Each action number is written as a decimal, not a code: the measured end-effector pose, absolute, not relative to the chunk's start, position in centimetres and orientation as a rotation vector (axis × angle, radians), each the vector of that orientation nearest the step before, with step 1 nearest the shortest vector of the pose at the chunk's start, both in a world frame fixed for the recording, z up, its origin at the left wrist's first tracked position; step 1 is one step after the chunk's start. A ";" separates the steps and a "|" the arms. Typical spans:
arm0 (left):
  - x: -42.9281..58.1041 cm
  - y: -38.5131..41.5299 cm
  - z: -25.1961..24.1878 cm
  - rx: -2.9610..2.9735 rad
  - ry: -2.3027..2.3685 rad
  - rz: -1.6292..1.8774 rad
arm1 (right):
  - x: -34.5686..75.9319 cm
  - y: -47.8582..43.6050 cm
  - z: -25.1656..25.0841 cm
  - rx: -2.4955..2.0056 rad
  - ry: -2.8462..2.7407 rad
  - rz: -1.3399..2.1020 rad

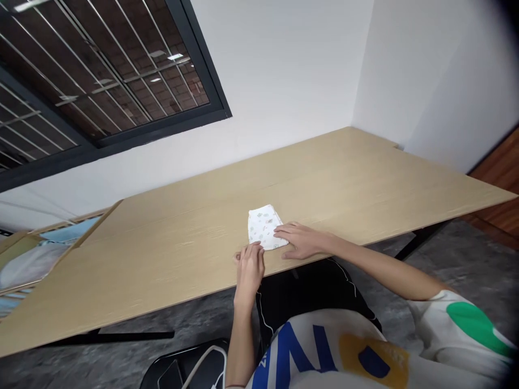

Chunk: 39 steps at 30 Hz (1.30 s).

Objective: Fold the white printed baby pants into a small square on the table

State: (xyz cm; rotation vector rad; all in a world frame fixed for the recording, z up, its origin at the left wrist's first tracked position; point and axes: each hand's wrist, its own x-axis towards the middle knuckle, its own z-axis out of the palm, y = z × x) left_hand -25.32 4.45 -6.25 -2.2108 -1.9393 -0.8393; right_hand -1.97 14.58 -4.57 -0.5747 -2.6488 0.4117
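Note:
On the table, close to its front edge, lies a small folded white cloth [265, 224] with a pattern of little coloured figures. My left hand [249, 270] is at its near left corner, fingers bent and closed on the cloth's edge; exactly how the fingertips grip is hard to see. Over the right side of the cloth rests my right hand [302, 239], its fingers stretched out and the thumb apart. The cloth lies flat, its far edge uncovered.
The pale wooden table [162, 232] runs along a white wall below a barred window [105, 70]. Beyond its left end are boxes holding bagged items [36, 259]. A black chair [186, 367] with a white cable stands below the front edge.

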 end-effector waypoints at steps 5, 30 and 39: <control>-24.8 3.3 -5.1 -2.399 -1.986 -0.916 | -1.3 12.5 -5.0 -0.509 -2.592 0.411; -25.1 5.2 -5.4 -1.945 -2.320 -1.593 | -4.1 13.6 -4.9 -1.249 -2.024 0.676; -24.6 6.0 -5.8 -1.868 -2.337 -1.017 | -5.9 14.4 -4.9 -1.453 -2.074 0.338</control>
